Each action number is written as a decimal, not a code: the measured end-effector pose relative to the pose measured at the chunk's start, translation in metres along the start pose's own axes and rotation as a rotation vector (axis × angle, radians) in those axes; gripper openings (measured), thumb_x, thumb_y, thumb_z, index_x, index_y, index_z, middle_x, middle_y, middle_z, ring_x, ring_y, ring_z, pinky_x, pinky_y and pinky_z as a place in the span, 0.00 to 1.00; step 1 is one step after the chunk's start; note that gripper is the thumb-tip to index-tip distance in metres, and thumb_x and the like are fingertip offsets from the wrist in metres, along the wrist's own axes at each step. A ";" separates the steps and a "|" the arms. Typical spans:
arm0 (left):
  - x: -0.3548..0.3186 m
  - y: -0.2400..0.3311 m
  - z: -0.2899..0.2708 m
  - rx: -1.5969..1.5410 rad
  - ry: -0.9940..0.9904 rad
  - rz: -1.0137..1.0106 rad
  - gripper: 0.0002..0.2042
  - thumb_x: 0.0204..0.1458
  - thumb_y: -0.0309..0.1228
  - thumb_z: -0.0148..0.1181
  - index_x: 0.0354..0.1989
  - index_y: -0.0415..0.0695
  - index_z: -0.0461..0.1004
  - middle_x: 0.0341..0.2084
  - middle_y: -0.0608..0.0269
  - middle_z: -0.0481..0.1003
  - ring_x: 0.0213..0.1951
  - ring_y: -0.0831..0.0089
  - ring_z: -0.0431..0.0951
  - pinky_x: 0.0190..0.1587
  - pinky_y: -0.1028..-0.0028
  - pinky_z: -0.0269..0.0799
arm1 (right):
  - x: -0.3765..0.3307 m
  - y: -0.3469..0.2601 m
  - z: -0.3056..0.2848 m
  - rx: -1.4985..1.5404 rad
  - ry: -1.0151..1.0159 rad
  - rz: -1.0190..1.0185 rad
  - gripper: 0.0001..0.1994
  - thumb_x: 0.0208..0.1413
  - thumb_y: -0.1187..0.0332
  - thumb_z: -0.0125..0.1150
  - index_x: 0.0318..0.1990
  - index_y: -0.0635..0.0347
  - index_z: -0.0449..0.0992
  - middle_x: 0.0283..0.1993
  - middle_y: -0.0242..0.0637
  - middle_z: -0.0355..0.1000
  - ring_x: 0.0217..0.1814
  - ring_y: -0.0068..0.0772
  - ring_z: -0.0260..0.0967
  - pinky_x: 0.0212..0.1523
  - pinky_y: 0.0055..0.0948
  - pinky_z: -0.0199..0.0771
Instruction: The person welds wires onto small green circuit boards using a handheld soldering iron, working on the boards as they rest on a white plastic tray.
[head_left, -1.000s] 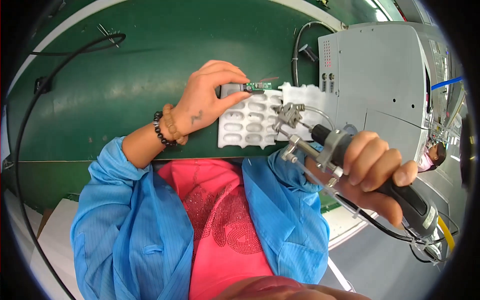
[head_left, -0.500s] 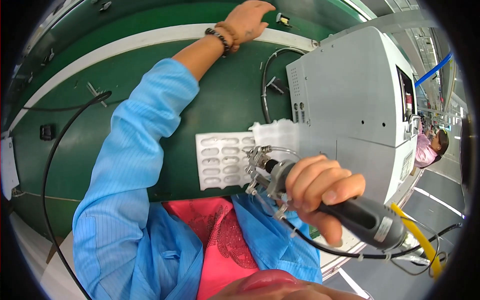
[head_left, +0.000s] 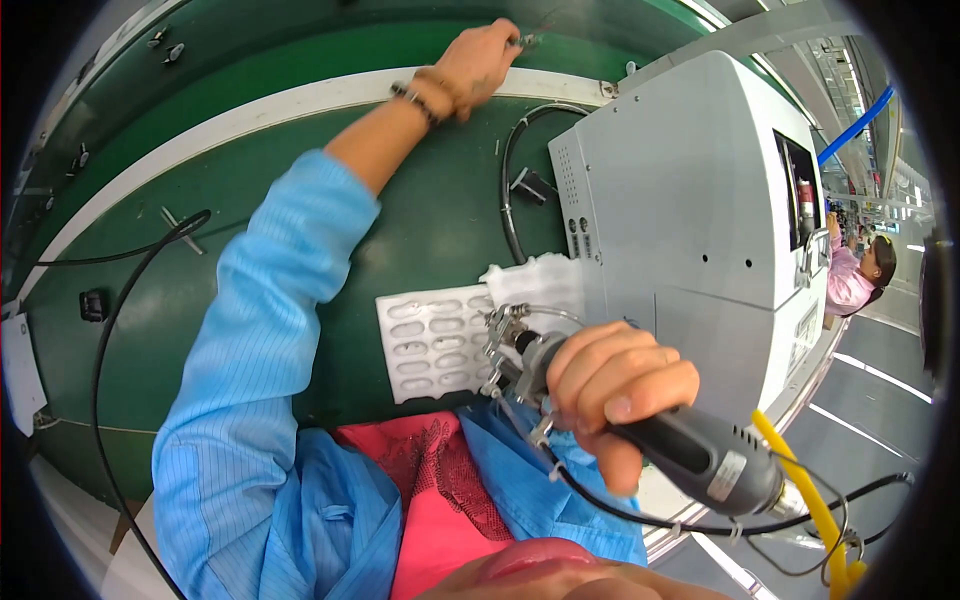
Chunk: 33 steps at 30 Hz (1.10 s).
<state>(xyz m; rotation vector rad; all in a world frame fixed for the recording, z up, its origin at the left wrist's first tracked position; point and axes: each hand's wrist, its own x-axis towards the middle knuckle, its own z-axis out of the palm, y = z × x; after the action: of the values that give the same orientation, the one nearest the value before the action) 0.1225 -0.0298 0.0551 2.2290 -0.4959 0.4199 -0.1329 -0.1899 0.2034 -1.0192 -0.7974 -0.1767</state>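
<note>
My left hand is stretched far across the green work surface, its fingers pinched on a small dark metal part at the white strip along the far edge. My right hand is shut on a grey powered screwdriver held near my body, its metal tip fitting hovering over the right side of a white moulded tray with oval pockets. Whether the pockets hold parts is too small to tell.
A grey machine housing stands at the right, with a black cable curving beside it. A long black cable loops at the left. Crumpled white wrapping lies behind the tray. Another person in pink works far right.
My left hand left the tray and reached out to the far edge of the surface with a small part in its fingers. The screwdriver stayed over the tray.
</note>
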 end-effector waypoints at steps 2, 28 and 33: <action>-0.048 0.027 -0.028 -0.130 0.069 0.002 0.11 0.56 0.28 0.56 0.45 0.38 0.71 0.35 0.49 0.75 0.36 0.53 0.76 0.40 0.65 0.72 | 0.007 -0.001 -0.003 -0.031 -0.074 0.021 0.21 0.50 0.58 0.69 0.37 0.64 0.66 0.19 0.31 0.66 0.16 0.27 0.65 0.17 0.26 0.67; -0.266 0.126 -0.101 -0.074 -0.120 0.040 0.10 0.48 0.24 0.63 0.40 0.39 0.76 0.36 0.56 0.77 0.45 0.58 0.75 0.47 0.65 0.71 | -0.004 0.010 0.033 0.067 0.060 -0.058 0.25 0.53 0.52 0.65 0.42 0.64 0.64 0.17 0.29 0.60 0.14 0.22 0.56 0.15 0.23 0.58; -0.268 0.118 -0.099 -0.184 -0.072 -0.025 0.12 0.44 0.25 0.67 0.39 0.40 0.78 0.36 0.57 0.78 0.43 0.60 0.77 0.46 0.66 0.72 | 0.005 0.016 0.025 0.108 -0.132 0.024 0.25 0.52 0.54 0.66 0.45 0.63 0.63 0.19 0.31 0.62 0.17 0.25 0.59 0.19 0.26 0.61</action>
<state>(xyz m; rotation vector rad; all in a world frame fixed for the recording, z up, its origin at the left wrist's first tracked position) -0.1796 0.0314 0.0723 2.0755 -0.5229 0.2709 -0.1343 -0.1597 0.2023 -0.9445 -0.9041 -0.0451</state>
